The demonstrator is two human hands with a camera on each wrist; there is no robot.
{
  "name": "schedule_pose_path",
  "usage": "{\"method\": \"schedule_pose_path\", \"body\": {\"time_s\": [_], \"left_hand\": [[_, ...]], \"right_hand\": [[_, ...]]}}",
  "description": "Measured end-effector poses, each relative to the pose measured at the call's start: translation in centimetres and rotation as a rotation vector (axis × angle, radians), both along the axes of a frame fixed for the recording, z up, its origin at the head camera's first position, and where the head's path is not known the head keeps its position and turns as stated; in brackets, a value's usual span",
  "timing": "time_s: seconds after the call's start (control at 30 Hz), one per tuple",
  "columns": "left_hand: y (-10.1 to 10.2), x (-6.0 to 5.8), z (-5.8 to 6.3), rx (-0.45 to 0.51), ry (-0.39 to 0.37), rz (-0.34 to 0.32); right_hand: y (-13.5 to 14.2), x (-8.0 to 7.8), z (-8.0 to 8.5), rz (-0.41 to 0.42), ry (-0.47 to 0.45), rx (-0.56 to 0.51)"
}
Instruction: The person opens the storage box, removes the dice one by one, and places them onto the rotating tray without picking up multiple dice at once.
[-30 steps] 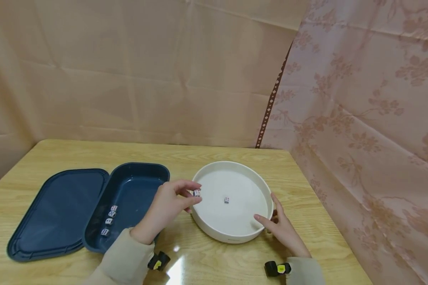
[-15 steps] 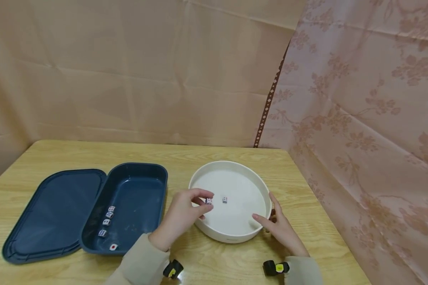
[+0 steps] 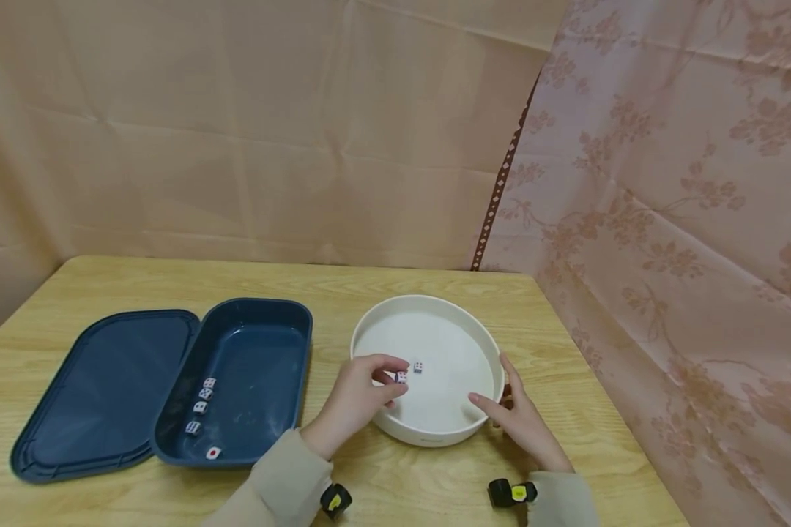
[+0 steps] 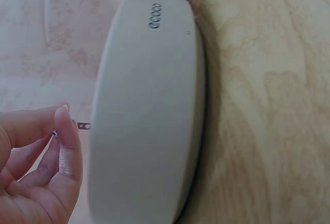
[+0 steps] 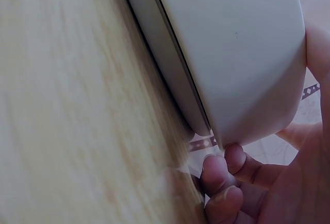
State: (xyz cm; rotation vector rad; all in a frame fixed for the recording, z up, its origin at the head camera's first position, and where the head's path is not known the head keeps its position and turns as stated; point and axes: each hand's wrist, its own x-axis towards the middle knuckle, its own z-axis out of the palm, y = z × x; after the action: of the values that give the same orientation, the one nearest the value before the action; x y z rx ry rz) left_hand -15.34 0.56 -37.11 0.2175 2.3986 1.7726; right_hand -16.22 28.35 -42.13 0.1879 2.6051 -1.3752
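Note:
Between thumb and fingertips my left hand (image 3: 352, 402) pinches a white die (image 3: 401, 378), held over the inside of a round white tray (image 3: 451, 406). Another die (image 3: 418, 367) lies on the tray floor, just behind and to the right of the held one. My right hand (image 3: 524, 424) grips the tray's right side, thumb over the rim and fingers around the outer wall. In the right wrist view, fingertips (image 5: 234, 157) sit at the wall's lower edge. The left wrist view shows the tray's outer wall (image 4: 149, 105) with printed lettering; the die there is mostly hidden by the fingers.
Left of the tray stands a dark blue box (image 3: 264, 373) holding several dice, most in a slanting row and one with a red dot (image 3: 214, 453) near the front wall. Its blue lid (image 3: 112, 395) lies alongside. Curtains hang behind and right of the wooden table (image 3: 382, 483).
My left hand has carried the die rightward from the tray's left rim to near the other die. Its forearm no longer covers the red-dotted die in the box. The right hand stays put.

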Motion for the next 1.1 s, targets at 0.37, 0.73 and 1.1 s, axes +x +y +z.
{"method": "schedule_pose_path", "body": {"time_s": [0.37,0.73,1.1], "left_hand": [[1.1,-0.5,-1.2,0.034,0.024,-0.035],[2.0,-1.4,-1.2,-0.027,-0.028,-0.055],[2.8,-2.1,-1.3,-0.067,-0.072,-0.065]], "right_hand": [[-0.2,-0.1,-0.1,0.008,0.005,0.006],[0.0,-0.1,0.0,0.002,0.004,0.007],[0.1,-0.1,-0.2,-0.001,-0.003,0.001]]}}
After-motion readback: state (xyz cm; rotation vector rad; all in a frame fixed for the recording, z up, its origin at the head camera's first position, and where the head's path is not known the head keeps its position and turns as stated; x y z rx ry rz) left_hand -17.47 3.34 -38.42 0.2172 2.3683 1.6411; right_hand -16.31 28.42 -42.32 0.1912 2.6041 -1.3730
